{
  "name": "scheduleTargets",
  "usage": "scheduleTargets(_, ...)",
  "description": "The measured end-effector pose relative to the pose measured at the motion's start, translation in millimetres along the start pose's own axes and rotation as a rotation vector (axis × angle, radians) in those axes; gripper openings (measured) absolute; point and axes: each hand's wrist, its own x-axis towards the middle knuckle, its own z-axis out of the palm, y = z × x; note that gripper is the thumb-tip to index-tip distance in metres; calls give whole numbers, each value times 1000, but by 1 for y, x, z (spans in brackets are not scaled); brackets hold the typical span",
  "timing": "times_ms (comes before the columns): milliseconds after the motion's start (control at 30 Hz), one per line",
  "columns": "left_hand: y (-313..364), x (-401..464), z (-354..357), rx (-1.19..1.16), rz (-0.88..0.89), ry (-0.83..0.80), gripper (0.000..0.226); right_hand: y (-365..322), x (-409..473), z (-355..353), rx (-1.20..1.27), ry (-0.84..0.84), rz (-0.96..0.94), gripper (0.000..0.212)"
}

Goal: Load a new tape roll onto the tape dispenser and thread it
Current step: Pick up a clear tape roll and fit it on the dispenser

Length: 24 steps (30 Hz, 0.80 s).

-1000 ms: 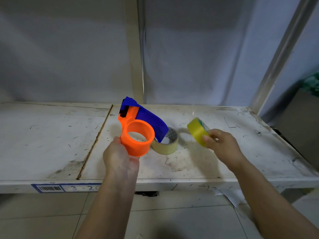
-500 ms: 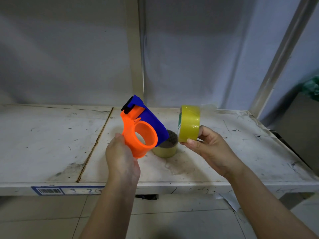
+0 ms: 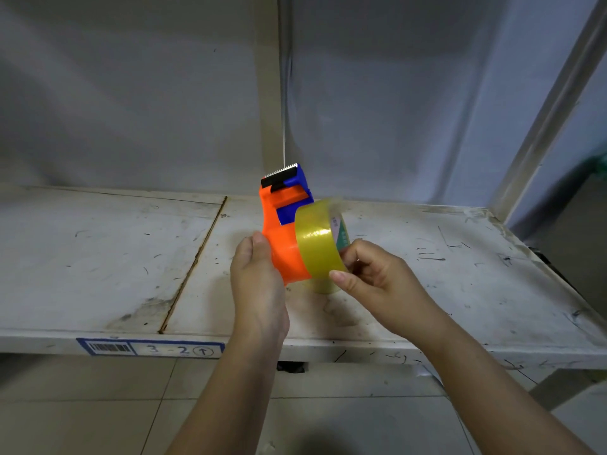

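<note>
My left hand (image 3: 258,284) grips the orange and blue tape dispenser (image 3: 282,238) above the white shelf (image 3: 98,257), with its toothed blade pointing up and away. My right hand (image 3: 371,280) holds a full yellowish tape roll (image 3: 318,244) by its rim. The roll is pressed against the right side of the dispenser's orange hub. Whether it sits on the hub or only touches it is hidden. A near-empty old roll (image 3: 323,287) lies on the shelf, mostly hidden behind the new roll and my fingers.
The scuffed white shelf has a seam (image 3: 193,267) left of my hands and a barcode label (image 3: 147,348) on its front edge. A vertical post (image 3: 271,93) stands behind the dispenser, and a slanted metal upright (image 3: 542,110) rises at the right.
The dispenser has turned so its blade points up. My right hand has brought the tape roll leftward against the dispenser's hub.
</note>
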Motion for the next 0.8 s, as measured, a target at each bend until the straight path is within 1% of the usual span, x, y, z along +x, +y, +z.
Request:
scheduleTargets(200,1,-2,0,2,9,9,32,1,-1,2,28,-17,28,29)
scheduleTargets(367,-1,-1,0,-7,22,2,31,1,-2,-1,41,-54,58,31)
scheduleTargets(433,-3,-1,0,-20,8,-3,30,2,-2,-3,27,-77,59,26)
scheduleTargets(500,-6,-1,0,-35,-10,-2,28,0,-2,-4,14,-69,51,18)
scheduleTargets(533,-8,-1,1,-40,-16,-2,27,0,-3,-3,5,-58,46,17)
scheduleTargets(700,-18,-4,4,-35,-10,18,29,-2,-6,16,-202,-20,-9,18)
scheduleTargets(800,-18,-1,3,-67,-45,3,28,-8,-6,20,-300,44,41,32)
